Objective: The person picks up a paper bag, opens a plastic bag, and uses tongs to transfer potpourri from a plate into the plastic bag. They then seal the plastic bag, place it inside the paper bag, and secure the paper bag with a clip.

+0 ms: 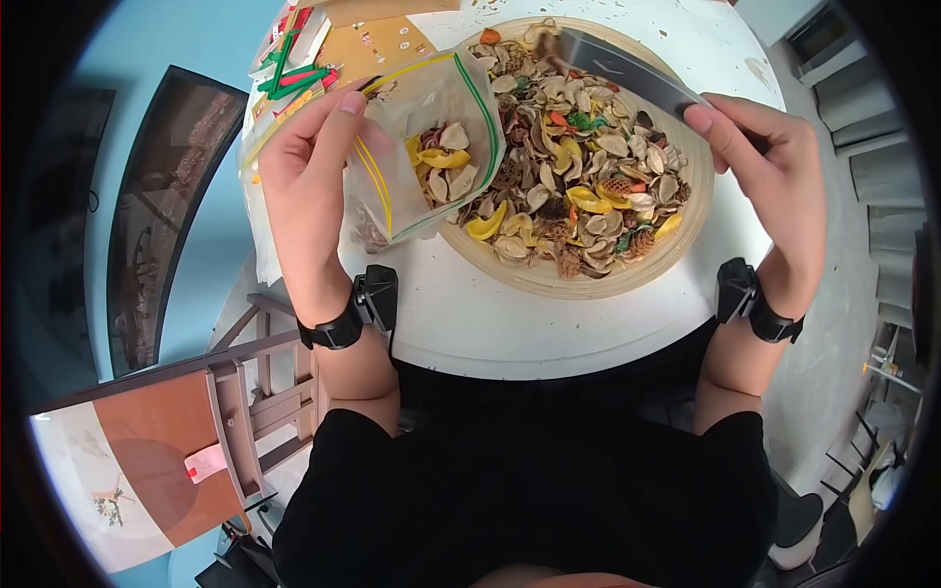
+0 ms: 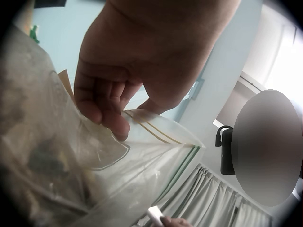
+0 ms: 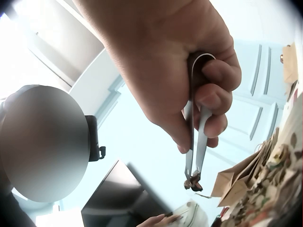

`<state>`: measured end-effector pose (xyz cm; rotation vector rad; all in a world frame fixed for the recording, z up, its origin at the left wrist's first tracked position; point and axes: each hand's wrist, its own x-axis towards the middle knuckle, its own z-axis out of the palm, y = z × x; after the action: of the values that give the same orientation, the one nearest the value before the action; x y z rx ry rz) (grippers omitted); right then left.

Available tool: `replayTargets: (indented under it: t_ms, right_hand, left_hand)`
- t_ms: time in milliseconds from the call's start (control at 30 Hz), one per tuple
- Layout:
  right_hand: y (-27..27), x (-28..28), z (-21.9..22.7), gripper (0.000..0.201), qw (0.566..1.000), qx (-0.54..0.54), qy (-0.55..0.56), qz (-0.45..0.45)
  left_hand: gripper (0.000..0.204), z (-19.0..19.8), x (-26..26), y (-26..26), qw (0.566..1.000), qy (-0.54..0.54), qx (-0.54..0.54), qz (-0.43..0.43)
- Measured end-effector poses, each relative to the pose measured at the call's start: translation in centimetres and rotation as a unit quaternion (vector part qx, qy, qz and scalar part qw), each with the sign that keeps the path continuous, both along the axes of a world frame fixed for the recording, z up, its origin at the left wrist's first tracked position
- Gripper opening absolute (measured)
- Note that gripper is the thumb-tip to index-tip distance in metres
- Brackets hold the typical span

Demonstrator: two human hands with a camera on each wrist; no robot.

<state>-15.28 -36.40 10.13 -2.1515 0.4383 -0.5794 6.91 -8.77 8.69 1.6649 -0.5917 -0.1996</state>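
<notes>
My left hand [image 1: 309,186] pinches the edge of a clear zip bag [image 1: 417,113] with yellow and green seal lines; its mouth gapes. Dried petals and yellow peel pieces [image 1: 444,159] show in the bag. In my right hand [image 1: 774,167] is a pair of metal tongs [image 1: 627,73], gripped near the bend. Between the tong tips sits a small dark brown dried piece [image 3: 193,181]. Below the tongs, a round wooden tray [image 1: 549,284] bears a heap of potpourri [image 1: 578,167]: pale petals, yellow peels, small cones. The bag overlaps the tray's left side in the head view.
Green and red sticks [image 1: 299,83] lie at the table's far left, by a brown sheet [image 1: 377,44]. A brown paper bag [image 3: 236,177] stands beyond the heap. The white table's [image 1: 520,358] near edge curves before my body. A wooden chair [image 1: 235,421] is at left.
</notes>
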Motion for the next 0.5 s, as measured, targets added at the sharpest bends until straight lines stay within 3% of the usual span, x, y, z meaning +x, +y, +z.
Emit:
replayTargets:
  t_ms: [133, 233, 333, 433, 500]
  right_hand:
    - [3.1, 0.9, -0.1, 0.022, 0.997, 0.017, -0.073, 0.01]
    - [2.1, 0.7, -0.1, 0.024, 0.999, 0.028, -0.029, 0.017]
    - [0.0, 0.6, -0.7, 0.031, 0.999, -0.042, 0.02, 0.01]
    - [-0.3, 0.3, 0.3, 0.038, 0.969, -0.146, 0.198, -0.037]
    - [-0.7, 0.5, -0.6, 0.041, 0.967, -0.152, 0.203, -0.015]
  left_hand:
    - [0.03, -0.1, 0.1, -0.1, 1.0, 0.002, -0.006, 0.004]
    - [0.03, -0.1, 0.1, 0.1, 1.0, -0.001, -0.001, 0.003]
    - [0.03, -0.2, 0.3, 0.1, 1.0, -0.001, -0.007, 0.003]
    - [0.029, -0.2, 0.3, 0.2, 1.0, 0.001, -0.009, 0.003]
    - [0.029, -0.2, 0.3, 0.1, 1.0, -0.001, -0.007, 0.006]
